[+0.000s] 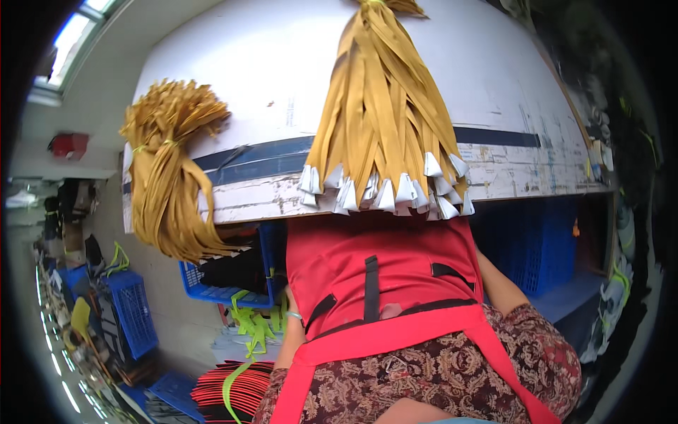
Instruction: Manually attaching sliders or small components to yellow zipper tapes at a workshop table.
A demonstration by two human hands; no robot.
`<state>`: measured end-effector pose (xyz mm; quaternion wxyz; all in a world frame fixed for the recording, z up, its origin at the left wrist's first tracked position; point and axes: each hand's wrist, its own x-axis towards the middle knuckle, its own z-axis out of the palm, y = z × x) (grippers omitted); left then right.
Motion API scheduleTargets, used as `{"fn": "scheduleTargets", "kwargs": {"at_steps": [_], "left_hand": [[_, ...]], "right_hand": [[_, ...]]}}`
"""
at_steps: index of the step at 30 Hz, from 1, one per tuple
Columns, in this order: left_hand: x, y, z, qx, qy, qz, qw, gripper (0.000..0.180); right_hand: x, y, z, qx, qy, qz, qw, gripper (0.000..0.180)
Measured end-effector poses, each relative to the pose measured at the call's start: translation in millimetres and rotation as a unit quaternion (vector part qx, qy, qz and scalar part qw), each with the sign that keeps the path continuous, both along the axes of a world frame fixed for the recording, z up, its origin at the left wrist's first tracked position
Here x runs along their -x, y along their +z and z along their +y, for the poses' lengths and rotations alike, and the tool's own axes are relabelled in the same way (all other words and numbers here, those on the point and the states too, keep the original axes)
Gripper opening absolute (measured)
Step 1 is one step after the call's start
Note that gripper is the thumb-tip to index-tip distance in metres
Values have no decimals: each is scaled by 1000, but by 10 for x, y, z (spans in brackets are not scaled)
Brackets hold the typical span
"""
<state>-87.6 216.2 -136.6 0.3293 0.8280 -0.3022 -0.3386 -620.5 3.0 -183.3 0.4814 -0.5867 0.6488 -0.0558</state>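
Neither of my hands shows: both forearms run down past the sides of my red apron (pixel 381 265) and drop out of sight behind it, below the table edge. On the left a bit of wrist appears beside the apron. Above the apron a bundle of mustard-yellow fabric strips (pixel 381 92) lies on the white table (pixel 261 78), tied at its far end. Its near ends are fanned out and capped with white tips (pixel 404 189) along the front edge. A second tied bundle of yellow strips (pixel 169 169) hangs over the table's left front corner.
Under the table stand a blue crate (pixel 229 283) with dark contents and more blue crates (pixel 537 247) at the right. Neon-green straps (pixel 251 325) dangle at lower left, above a stack of red-and-black pieces (pixel 229 392). Another blue crate (pixel 133 311) stands farther left.
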Motion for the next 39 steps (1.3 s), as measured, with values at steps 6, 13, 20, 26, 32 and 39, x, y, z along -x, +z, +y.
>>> {"fn": "scheduleTargets", "kwargs": {"at_steps": [6, 13, 20, 26, 32, 39], "left_hand": [[238, 655, -1264, 243, 9, 170, 955, 8], [934, 1690, -2029, 362, -276, -40, 890, 14], [795, 1621, -2712, 313, -436, -167, 827, 14], [849, 2275, -2868, 349, -373, 100, 854, 12], [1054, 2526, -2913, 341, -382, 294, 807, 10], [1040, 2466, -2584, 292, -432, 355, 776, 8]], "right_hand": [[735, 1142, 519, 49, 151, 288, 944, 27], [182, 2336, 308, 89, 150, 287, 942, 24], [-725, 2850, 145, 145, 231, 87, 958, 17], [-1521, 3316, -273, 267, 222, -201, 916, 11], [-2190, 3459, -941, 364, 148, -263, 881, 8], [-2064, 3383, -780, 259, 240, -314, 882, 14]]}}
